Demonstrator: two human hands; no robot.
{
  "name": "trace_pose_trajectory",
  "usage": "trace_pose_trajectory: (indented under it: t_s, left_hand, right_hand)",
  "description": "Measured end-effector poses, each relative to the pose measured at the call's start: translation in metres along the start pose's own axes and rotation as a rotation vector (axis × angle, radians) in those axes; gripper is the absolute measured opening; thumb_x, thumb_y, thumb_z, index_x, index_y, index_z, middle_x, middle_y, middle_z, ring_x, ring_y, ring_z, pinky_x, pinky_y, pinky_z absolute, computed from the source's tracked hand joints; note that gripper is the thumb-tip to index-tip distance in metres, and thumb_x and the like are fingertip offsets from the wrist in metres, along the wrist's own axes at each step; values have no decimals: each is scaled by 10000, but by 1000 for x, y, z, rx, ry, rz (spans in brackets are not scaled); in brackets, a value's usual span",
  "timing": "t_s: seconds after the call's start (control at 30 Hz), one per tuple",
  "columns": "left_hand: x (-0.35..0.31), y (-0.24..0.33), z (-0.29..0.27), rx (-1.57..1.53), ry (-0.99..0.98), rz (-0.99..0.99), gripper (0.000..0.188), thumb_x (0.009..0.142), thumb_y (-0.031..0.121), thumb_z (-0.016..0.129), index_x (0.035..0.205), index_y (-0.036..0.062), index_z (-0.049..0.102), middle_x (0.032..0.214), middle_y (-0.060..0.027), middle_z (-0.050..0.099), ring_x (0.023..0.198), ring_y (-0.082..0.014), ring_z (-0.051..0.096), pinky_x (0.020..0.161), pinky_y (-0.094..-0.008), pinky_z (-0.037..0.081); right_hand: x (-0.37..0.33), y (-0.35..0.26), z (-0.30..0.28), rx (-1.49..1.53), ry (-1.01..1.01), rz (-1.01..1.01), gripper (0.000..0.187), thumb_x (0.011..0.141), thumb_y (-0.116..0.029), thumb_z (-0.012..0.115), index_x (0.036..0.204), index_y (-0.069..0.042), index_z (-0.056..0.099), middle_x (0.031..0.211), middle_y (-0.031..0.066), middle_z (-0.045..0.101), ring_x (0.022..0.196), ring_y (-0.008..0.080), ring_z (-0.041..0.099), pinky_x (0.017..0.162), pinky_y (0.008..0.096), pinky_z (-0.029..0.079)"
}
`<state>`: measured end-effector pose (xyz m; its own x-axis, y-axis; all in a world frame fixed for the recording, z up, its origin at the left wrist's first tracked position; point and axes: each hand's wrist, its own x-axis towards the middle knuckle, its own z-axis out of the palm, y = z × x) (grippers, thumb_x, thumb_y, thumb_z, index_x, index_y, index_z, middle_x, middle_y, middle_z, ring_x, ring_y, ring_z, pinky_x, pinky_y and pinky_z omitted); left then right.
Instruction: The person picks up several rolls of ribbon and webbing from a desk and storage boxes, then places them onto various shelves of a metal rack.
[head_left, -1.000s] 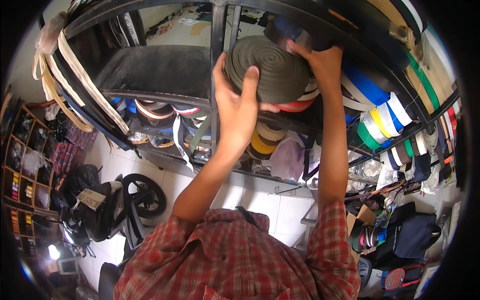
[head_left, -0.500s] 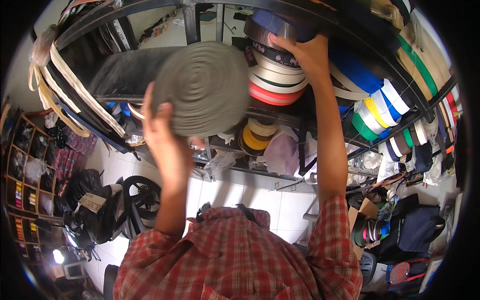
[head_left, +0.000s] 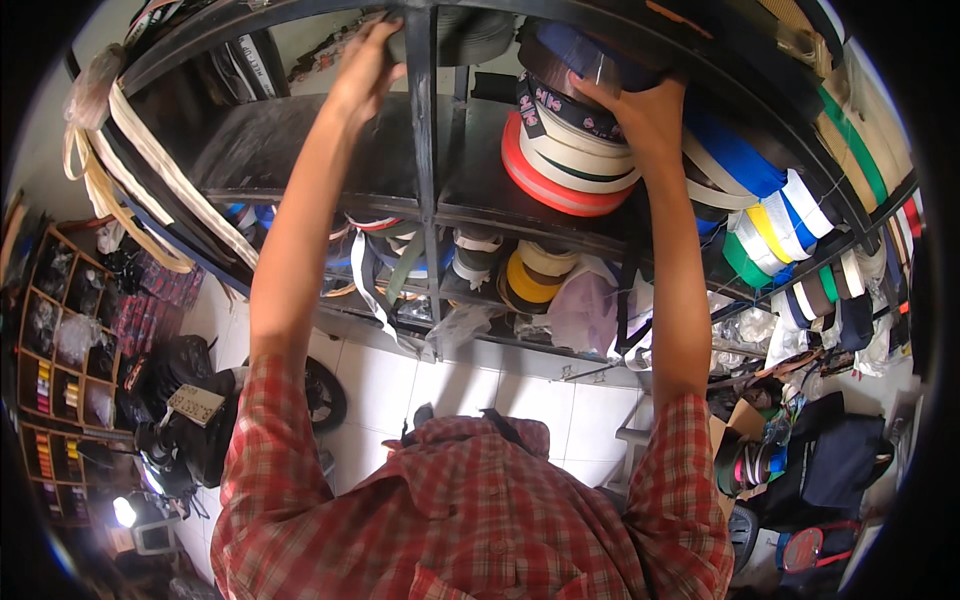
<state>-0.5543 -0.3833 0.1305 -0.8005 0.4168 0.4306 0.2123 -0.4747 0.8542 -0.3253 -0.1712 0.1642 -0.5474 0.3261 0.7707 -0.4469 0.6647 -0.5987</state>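
Note:
My left hand (head_left: 368,72) reaches up to the back of the black shelf and grips the left side of a large roll of grey webbing (head_left: 472,38). The shelf's upright post (head_left: 422,120) hides part of that roll, and its top is out of view. With thumb in front, my right hand (head_left: 648,118) grips the side of a dark, blue-topped roll of webbing (head_left: 552,62). That roll sits on a stack with a black patterned ribbon roll (head_left: 575,115), white rolls (head_left: 575,160) and a red roll (head_left: 570,195). My right hand's other fingers are hidden behind the stack.
Blue, white, yellow and green straps (head_left: 765,235) hang at the right. Yellow and cream rolls (head_left: 530,285) and a plastic bag (head_left: 585,305) lie on the lower shelf. A motorcycle (head_left: 200,420) stands lower left, near a thread rack (head_left: 65,370).
The grey roll has gone from in front of the shelf up and back, behind the post, with my left hand. My right hand stays at the stack.

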Motion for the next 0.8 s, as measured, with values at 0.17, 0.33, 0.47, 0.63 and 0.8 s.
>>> trace_pose_trajectory:
  t_s: [0.17, 0.33, 0.47, 0.63, 0.8]
  left_hand:
    - [30, -4, 5, -59, -280, 13, 310, 913, 218, 567, 1088, -37, 538, 857, -86, 625, 663, -138, 615, 564, -297, 559]
    - [8, 12, 47, -47, 75, -201, 267, 924, 70, 520, 1187, 82, 566, 986, 7, 577, 556, -102, 460, 521, -226, 448]
    - [16, -6, 37, 184, -95, 77, 416, 848, 237, 662, 1084, -79, 529, 831, -94, 621, 667, -115, 614, 574, -268, 543]
    - [34, -21, 39, -109, -158, -54, 318, 873, 221, 643, 1066, -22, 576, 834, -65, 625, 669, -126, 620, 592, -246, 539]
    - [38, -32, 51, -42, -62, -232, 241, 941, 369, 535, 970, 133, 580, 753, 65, 558, 470, -46, 411, 385, -191, 304]
  right_hand:
    - [0, -9, 8, -102, 130, -168, 771, 556, -170, 896, 1173, 40, 484, 1144, 130, 558, 1065, 227, 534, 968, 330, 402]
    - [-2, -2, 0, -97, 129, -187, 786, 557, -160, 894, 1188, 25, 464, 1157, 127, 546, 1095, 235, 515, 976, 330, 392]
    - [-4, -12, -1, -49, 63, -77, 793, 560, -129, 885, 1211, 12, 453, 1178, 121, 529, 1107, 230, 508, 973, 326, 393]
    - [0, -1, -3, -38, 52, -94, 821, 553, -106, 885, 1229, 7, 431, 1183, 112, 517, 1112, 225, 504, 975, 322, 398]
    - [0, 8, 0, -62, 87, -120, 838, 553, -125, 894, 1234, 7, 422, 1197, 117, 517, 1122, 227, 502, 975, 334, 408]
